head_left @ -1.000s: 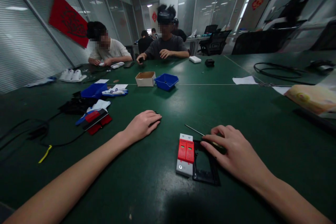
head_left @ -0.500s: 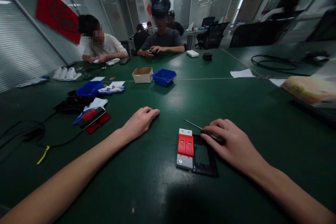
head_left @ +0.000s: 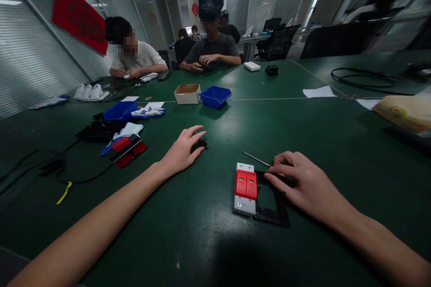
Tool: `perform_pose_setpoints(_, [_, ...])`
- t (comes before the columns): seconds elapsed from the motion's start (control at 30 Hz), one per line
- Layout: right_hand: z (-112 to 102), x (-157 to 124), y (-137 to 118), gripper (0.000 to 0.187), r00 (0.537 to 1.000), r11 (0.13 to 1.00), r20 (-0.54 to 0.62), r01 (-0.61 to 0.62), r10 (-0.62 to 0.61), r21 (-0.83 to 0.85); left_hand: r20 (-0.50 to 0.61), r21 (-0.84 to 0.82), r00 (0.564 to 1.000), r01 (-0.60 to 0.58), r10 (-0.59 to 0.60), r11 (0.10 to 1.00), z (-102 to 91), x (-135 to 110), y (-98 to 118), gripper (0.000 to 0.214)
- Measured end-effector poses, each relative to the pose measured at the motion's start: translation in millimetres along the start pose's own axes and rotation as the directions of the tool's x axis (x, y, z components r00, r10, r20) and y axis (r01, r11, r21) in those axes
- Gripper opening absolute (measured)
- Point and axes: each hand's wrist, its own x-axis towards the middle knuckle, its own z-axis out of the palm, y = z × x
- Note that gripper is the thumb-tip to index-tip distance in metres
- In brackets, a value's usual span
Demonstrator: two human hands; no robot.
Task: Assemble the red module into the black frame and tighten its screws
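My left hand (head_left: 182,149) rests on the green table (head_left: 215,233), fingers stretched out, touching a small black part (head_left: 200,145) at their tips. My right hand (head_left: 305,184) lies curled over the handle of a thin screwdriver (head_left: 257,159), whose metal shaft sticks out to the left. Just left of that hand stands a red and white electrical module (head_left: 245,189), set against a black rectangular frame (head_left: 272,206) lying flat.
A cardboard box (head_left: 187,93) and a blue tray (head_left: 215,96) stand mid-table. At left lie another blue tray (head_left: 120,110), gloves (head_left: 147,112), red parts (head_left: 124,150) and black cables (head_left: 47,166). Two people sit working at the far side. Papers (head_left: 318,92) lie right.
My left hand has opened and lifted its fingers, uncovering the small black part. My right hand has stayed on the screwdriver. The view shifted slightly.
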Motion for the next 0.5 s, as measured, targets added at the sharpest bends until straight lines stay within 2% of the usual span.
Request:
perform_pose_setpoints(0.1, [-1.7, 0.9, -2.9, 0.027, 1.000, 0.999, -0.020, 0.002, -0.001, 0.053, 0.050, -0.005, 0.995, 0.089, -0.089, 0.996, -0.3, 0.6, -3.2, 0.035])
perform_pose_setpoints(0.2, [-3.9, 2.1, -5.6, 0.028, 0.993, 0.977, -0.030, -0.106, 0.113, 0.186, 0.054, -0.046, 0.989, 0.139, -0.136, 0.989, 0.7, 0.9, -7.0, 0.028])
perform_pose_setpoints(0.3, [-7.1, 3.1, -5.8, 0.030, 0.948, 0.908, -0.084, -0.265, 0.306, 0.324, 0.032, -0.059, 0.985, 0.172, -0.171, 0.983, 1.3, 1.2, -8.5, 0.028])
perform_pose_setpoints(0.37, [-10.6, 3.3, -6.1, 0.035, 0.906, 0.863, -0.137, -0.322, 0.400, 0.390, 0.030, -0.067, 0.984, 0.179, -0.178, 0.981, 1.3, 1.4, -8.0, 0.028])
perform_pose_setpoints(0.43, [-15.0, 2.4, -9.0, 0.036, 0.876, 0.858, -0.210, -0.332, 0.435, 0.392, 0.038, -0.075, 0.984, 0.174, -0.172, 0.982, 1.2, 1.5, -7.0, 0.028])
perform_pose_setpoints(0.5, [-19.3, 0.1, -16.0, 0.032, 0.863, 0.899, -0.315, -0.293, 0.395, 0.325, 0.046, -0.081, 0.986, 0.166, -0.163, 0.983, 1.0, 1.6, -6.2, 0.028])
